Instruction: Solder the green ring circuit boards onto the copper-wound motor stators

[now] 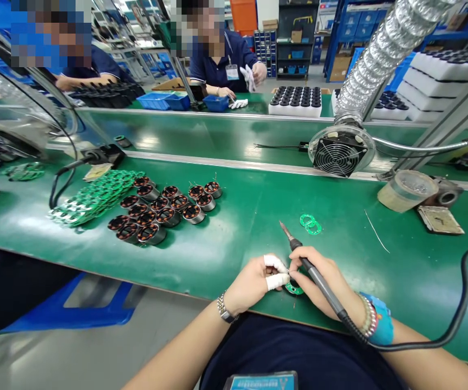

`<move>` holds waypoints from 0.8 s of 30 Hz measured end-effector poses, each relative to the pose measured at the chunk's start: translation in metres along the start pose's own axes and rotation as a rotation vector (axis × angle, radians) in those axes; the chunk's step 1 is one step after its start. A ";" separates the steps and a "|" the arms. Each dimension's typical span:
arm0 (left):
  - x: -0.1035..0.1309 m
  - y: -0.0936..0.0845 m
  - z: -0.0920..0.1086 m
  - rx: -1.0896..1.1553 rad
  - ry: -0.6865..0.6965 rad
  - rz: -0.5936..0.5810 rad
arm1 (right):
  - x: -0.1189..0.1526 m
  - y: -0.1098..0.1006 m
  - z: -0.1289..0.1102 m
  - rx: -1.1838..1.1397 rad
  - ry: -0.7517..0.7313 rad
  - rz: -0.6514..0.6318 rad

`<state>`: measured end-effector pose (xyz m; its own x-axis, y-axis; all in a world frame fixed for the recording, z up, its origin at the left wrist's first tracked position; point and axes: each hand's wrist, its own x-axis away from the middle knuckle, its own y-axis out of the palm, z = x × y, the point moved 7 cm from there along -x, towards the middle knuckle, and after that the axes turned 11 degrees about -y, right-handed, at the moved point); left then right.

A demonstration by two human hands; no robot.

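My left hand (254, 281), with white wraps on thumb and forefinger, is closed in a pinch at the edge of a green ring-shaped circuit board (294, 288). Whatever lies under the board is mostly hidden by the fingers. In my right hand (327, 276) is a soldering iron (317, 276), its tip pointing up and away to the left. The thumb and a fingertip of that hand also meet near the board, close to the left fingers. Just beyond the hands, two loose green ring boards (310, 223) overlap on the table.
Several copper-wound motor stators (151, 234) stand left of centre, beside a pile of green board panels (96, 197). A fan (335, 156) on a foil duct stands at the back. Right lie a plastic tub (407, 190), a sponge tray (441, 219) and a wire (376, 232). Co-workers sit opposite.
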<state>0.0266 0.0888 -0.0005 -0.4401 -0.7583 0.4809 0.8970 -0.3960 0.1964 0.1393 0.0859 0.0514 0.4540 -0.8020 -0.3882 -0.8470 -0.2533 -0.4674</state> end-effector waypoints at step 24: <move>0.000 -0.004 0.003 0.048 0.055 -0.050 | 0.030 -0.038 -0.029 0.115 -0.133 0.024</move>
<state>0.0227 0.0918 0.0013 -0.4849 -0.7659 0.4223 0.8742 -0.4098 0.2605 0.1777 0.0559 0.0805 0.4735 -0.7263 -0.4984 -0.8241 -0.1656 -0.5416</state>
